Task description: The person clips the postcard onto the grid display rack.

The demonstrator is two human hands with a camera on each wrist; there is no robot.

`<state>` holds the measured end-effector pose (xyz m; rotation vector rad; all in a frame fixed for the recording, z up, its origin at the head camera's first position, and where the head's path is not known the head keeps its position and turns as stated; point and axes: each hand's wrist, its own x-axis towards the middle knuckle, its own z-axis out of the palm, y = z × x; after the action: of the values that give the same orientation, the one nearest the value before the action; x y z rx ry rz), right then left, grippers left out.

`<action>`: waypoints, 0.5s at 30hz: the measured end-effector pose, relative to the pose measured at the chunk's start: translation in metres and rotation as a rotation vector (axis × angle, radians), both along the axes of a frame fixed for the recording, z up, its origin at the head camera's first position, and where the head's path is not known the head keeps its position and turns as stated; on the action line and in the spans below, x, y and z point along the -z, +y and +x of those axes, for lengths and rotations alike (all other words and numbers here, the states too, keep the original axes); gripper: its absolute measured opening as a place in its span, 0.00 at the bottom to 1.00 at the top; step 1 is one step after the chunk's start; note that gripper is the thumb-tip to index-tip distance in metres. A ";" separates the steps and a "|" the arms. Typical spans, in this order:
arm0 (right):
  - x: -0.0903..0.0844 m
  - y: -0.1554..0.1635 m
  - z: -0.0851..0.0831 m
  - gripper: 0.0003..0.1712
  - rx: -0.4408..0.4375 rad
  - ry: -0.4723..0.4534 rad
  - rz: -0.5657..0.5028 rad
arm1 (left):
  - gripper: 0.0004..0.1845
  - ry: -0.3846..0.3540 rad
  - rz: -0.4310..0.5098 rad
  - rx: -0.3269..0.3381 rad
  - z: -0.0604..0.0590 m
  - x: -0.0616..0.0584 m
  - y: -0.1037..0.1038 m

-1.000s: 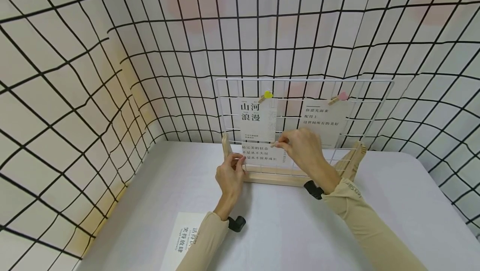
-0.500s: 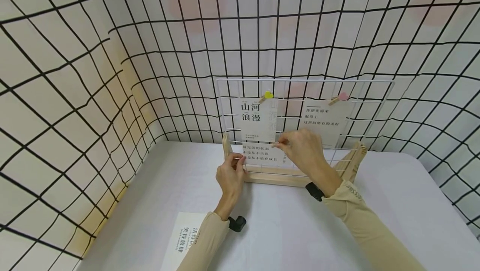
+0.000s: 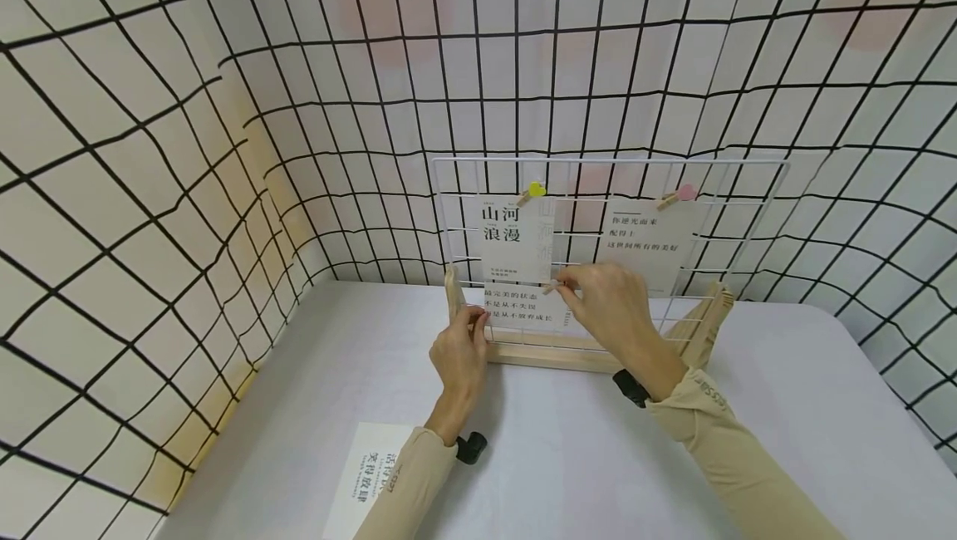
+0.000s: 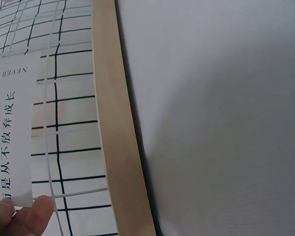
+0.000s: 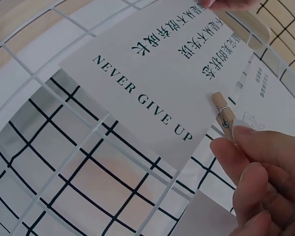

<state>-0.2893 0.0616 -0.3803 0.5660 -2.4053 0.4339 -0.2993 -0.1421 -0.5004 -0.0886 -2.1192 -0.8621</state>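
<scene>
My left hand (image 3: 458, 349) pinches the lower left corner of a white printed card (image 5: 137, 83) reading "NEVER GIVE UP". In the left wrist view, fingertips (image 4: 42, 209) show at that card's corner, beside the thin white wires. My right hand (image 3: 609, 307) pinches a small wooden clothespin (image 5: 223, 112) between thumb and finger. The clothespin's tip overlaps the card's upper edge in the right wrist view. The card lies against a white wire grid rack (image 3: 598, 161), just below another card (image 3: 516, 249) that hangs from a clothespin with a yellow heart (image 3: 536, 189).
A third card (image 3: 646, 233) hangs at the right from a pink-topped clothespin (image 3: 684, 193). The rack stands in a wooden base (image 3: 553, 355) with side feet. Another card (image 3: 366, 473) lies on the white table near my left sleeve. Black grid panels (image 3: 419, 66) stand behind and beside.
My right hand has shifted very slightly right and down, and the clothespin shows more clearly at its fingertips. The left hand stays at the card's corner.
</scene>
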 end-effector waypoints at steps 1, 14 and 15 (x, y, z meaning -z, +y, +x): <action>0.000 0.000 0.000 0.02 0.002 -0.001 0.002 | 0.04 0.003 -0.008 -0.005 0.000 0.000 0.000; -0.005 0.000 0.002 0.03 0.014 -0.030 0.010 | 0.03 -0.030 -0.037 -0.004 -0.002 -0.003 -0.001; -0.005 -0.001 0.002 0.04 0.016 -0.031 0.012 | 0.03 -0.037 -0.035 -0.001 -0.002 -0.003 -0.001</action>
<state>-0.2874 0.0609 -0.3751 0.5486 -2.4419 0.4251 -0.3009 -0.1428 -0.4971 -0.0900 -2.1693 -0.8314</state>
